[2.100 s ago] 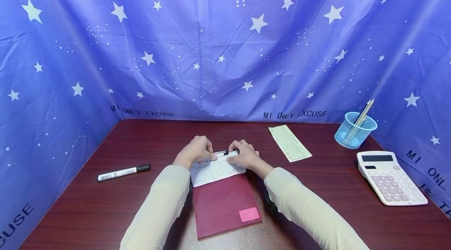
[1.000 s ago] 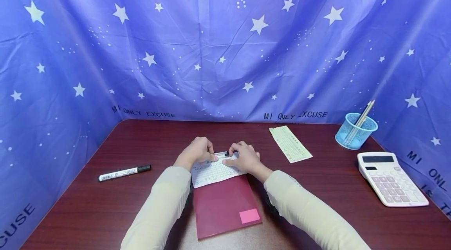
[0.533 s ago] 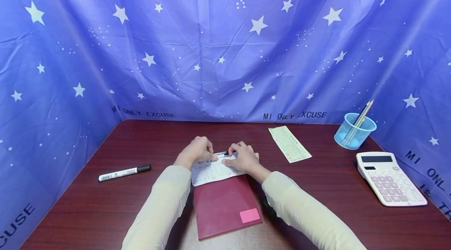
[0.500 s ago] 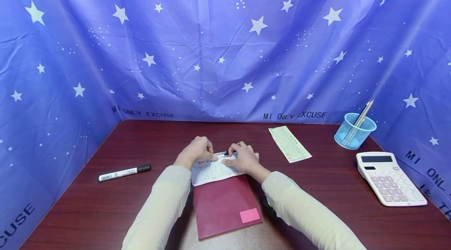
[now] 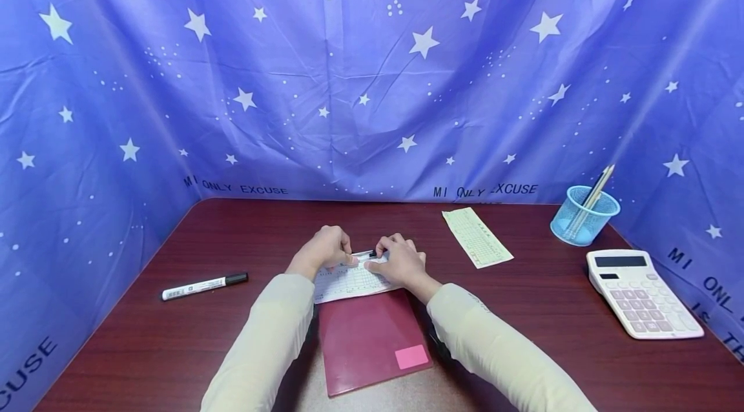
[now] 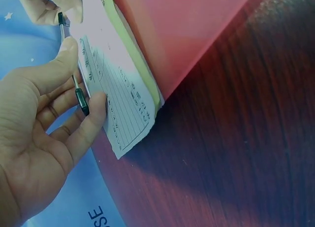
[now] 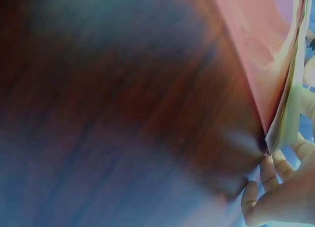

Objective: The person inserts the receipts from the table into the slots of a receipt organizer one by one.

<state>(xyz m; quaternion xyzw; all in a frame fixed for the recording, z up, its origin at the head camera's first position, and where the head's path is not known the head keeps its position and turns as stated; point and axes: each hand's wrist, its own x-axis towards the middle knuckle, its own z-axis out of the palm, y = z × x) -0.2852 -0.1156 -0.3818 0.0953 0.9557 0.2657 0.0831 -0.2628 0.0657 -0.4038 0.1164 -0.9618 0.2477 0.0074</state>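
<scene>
A small stack of printed forms (image 5: pixel 351 284), white on top with yellow-green sheets beneath (image 6: pixel 125 42), lies over the far end of a flat dark red folder or board (image 5: pixel 372 331). A thin bar with black ends (image 6: pixel 81 101) runs along the forms' top edge. My left hand (image 5: pixel 323 249) pinches that edge, thumb on the paper and fingers behind the bar. On the other side my right hand (image 5: pixel 403 263) pinches the same edge near the bar's black end, thumb on the white sheet. In the right wrist view its fingertips touch the stack's corner; the rest is cut off.
A pink label (image 5: pixel 411 356) marks the folder's near corner. To the left lies a marker (image 5: pixel 205 286). A yellow-green form (image 5: pixel 478 237), a blue mesh pen cup (image 5: pixel 584 217) with pencils and a white calculator (image 5: pixel 644 294) are on the right. Starry blue cloth (image 5: pixel 372 76) surrounds the table.
The right thumb has slid slightly left along the forms. Their near edge has moved a little away from me, baring slightly more of the red folder. My left hand stays in place.
</scene>
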